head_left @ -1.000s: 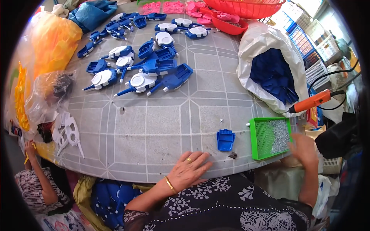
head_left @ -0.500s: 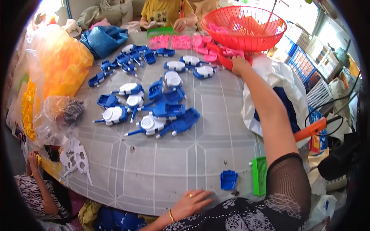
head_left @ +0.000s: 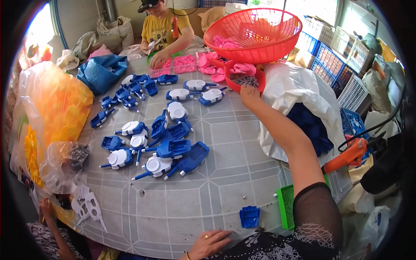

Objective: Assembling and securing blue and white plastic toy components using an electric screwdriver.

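My right arm stretches across the table to a red dish (head_left: 233,85) that holds small grey screws (head_left: 245,80). The fingers of my right hand (head_left: 250,95) are drawn together over its near rim, among the screws; whatever they pinch is hidden. My left hand (head_left: 211,243) lies flat at the near table edge, fingers stretched out and holding nothing. Nearest to it is a small blue plastic cover (head_left: 250,216). Blue toy-like housings, several with white round-topped parts (head_left: 157,166), lie in groups on the middle and far left of the table.
A large red basket (head_left: 253,50) stands beyond the dish, near pink parts (head_left: 185,63). At right are a white sack (head_left: 277,86) of blue parts, a green tray (head_left: 286,208) and an orange power screwdriver (head_left: 346,157). A co-worker (head_left: 167,32) sits opposite; another person's arm (head_left: 52,225) shows lower left.
The head view has tilted, so the table sits lower and more left. Screws inside the red dish now show under my right fingers. My left hand stays flat on the table.
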The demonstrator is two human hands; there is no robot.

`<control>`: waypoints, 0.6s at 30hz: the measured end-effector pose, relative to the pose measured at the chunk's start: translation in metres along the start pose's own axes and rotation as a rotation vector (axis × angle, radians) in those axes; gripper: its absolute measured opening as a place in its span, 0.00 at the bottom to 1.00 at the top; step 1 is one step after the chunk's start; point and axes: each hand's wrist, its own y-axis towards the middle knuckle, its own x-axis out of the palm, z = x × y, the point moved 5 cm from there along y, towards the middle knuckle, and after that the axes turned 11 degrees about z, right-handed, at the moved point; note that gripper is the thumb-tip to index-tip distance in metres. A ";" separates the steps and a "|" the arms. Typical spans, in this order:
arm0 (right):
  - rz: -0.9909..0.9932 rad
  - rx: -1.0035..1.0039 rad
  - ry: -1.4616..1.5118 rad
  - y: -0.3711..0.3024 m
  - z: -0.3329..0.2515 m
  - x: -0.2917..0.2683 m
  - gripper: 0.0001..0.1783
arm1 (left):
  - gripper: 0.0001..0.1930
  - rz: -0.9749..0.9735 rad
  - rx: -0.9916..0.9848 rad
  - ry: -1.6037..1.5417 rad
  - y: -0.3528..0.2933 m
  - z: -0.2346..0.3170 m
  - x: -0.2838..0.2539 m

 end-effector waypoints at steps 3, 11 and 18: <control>0.109 -0.032 -0.090 -0.003 0.001 -0.005 0.10 | 0.16 -0.039 0.010 -0.001 0.004 0.000 -0.001; -0.060 -0.082 0.191 0.020 -0.021 -0.023 0.08 | 0.19 -0.051 -0.053 -0.027 0.005 0.000 -0.008; -0.203 0.012 0.019 0.063 0.032 0.015 0.11 | 0.25 -0.094 0.034 -0.007 -0.005 -0.004 -0.005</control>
